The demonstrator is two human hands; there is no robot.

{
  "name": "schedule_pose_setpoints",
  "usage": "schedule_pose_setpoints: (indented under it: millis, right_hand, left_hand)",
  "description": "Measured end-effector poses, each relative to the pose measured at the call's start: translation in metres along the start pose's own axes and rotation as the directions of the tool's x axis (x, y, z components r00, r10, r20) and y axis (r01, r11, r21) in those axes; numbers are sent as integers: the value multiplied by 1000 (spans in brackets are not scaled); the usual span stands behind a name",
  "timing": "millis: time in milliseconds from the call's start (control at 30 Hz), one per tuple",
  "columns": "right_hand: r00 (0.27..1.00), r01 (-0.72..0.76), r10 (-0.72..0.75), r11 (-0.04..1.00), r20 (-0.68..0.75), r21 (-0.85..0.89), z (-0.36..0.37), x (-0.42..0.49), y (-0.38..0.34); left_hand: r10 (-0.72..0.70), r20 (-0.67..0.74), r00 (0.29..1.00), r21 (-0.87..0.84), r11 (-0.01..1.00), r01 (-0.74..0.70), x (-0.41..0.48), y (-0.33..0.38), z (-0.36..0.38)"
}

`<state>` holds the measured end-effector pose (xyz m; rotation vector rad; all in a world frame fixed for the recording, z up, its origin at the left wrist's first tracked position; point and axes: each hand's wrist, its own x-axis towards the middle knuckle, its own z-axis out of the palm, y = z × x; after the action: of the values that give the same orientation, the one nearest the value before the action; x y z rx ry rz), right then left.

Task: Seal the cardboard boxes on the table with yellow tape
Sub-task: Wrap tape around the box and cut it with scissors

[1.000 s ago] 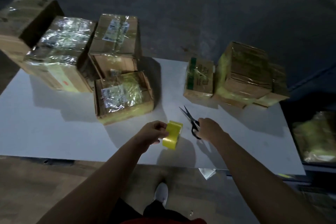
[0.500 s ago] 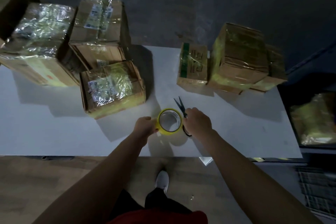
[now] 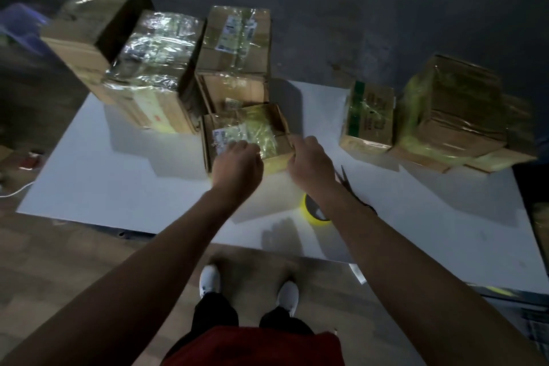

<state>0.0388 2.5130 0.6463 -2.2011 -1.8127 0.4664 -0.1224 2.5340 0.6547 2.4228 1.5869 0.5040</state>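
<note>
A small cardboard box (image 3: 252, 125), its top shiny with yellow tape and a white label, stands in the middle of the white table (image 3: 118, 181). My left hand (image 3: 237, 163) curls its fingers over the box's near top edge. At the box's near right corner, my right hand (image 3: 309, 160) takes hold of the edge. The yellow tape roll (image 3: 309, 212) lies on the table, partly hidden under my right forearm. Beside that forearm lie the scissors (image 3: 344, 175), also partly covered.
Behind the small box stand a taller taped box (image 3: 237, 38) and an open box (image 3: 234, 89). Two large boxes (image 3: 154, 68) fill the left rear. A green-striped box (image 3: 368, 119) and a taped stack (image 3: 454, 116) stand at right. My feet are at the table's near edge.
Both hands have let go of the tape roll and scissors, which now lie on the table, and moved forward onto the small box. The camera has shifted.
</note>
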Motion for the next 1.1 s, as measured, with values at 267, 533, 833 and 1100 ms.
schedule_pose_setpoints:
  millis: [267, 533, 833, 1100]
  right_hand:
    - [999, -32, 32, 999, 22, -20, 20, 6, -6]
    - [999, -39, 39, 999, 10, 4, 24, 14, -7]
    - [997, -7, 10, 999, 81, -35, -2, 2, -11]
    - [998, 49, -41, 981, -48, 186, -26, 8, -31]
  left_hand:
    - [295, 48, 954, 112, 948, -299, 3, -55, 24]
    - [283, 60, 957, 108, 952, -288, 9, -54, 33]
    - [295, 83, 952, -3, 955, -296, -7, -59, 17]
    - [-109, -5, 994, -389, 916, 99, -9, -32, -18]
